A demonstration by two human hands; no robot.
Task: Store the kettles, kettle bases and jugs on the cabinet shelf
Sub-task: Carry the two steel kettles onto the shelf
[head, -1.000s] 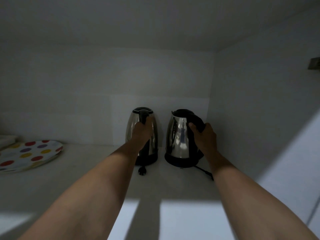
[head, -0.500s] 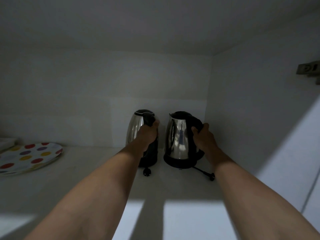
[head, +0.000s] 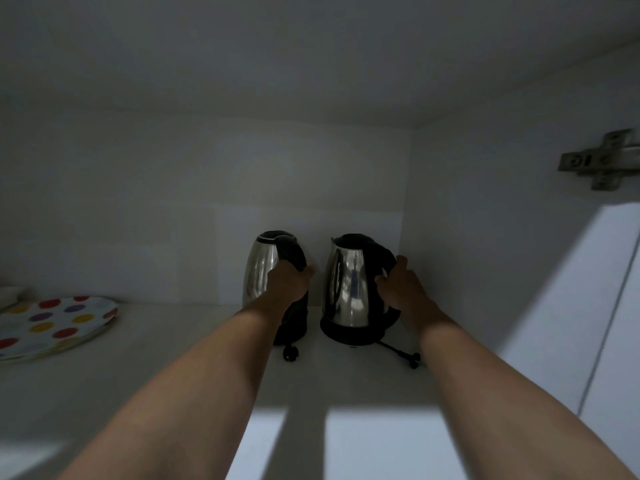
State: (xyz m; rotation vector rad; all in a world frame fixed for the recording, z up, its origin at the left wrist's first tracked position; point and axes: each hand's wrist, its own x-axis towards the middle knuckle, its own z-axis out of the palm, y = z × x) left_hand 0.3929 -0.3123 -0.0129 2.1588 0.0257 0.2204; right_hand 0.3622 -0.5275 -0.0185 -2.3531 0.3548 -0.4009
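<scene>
Two steel kettles with black handles stand side by side at the back right of the white cabinet shelf (head: 173, 368). The left kettle (head: 259, 271) has my left hand (head: 289, 280) wrapped around its handle. The right kettle (head: 348, 285) rests on its black base (head: 349, 336), and my right hand (head: 401, 289) grips its handle from the right side. A black plug (head: 290, 352) lies in front of the left kettle. The right base's cord and plug (head: 412, 358) trail toward the front right.
A plate with coloured dots (head: 52, 325) sits at the shelf's left edge. The cabinet's right wall (head: 485, 237) is close beside the right kettle. A metal door hinge (head: 602, 161) is fixed high on the right. Bright light falls on the shelf's front.
Both kettles have been turned so their handles face right, and they sit a little farther back. The hinge has come into view as my head moved.
</scene>
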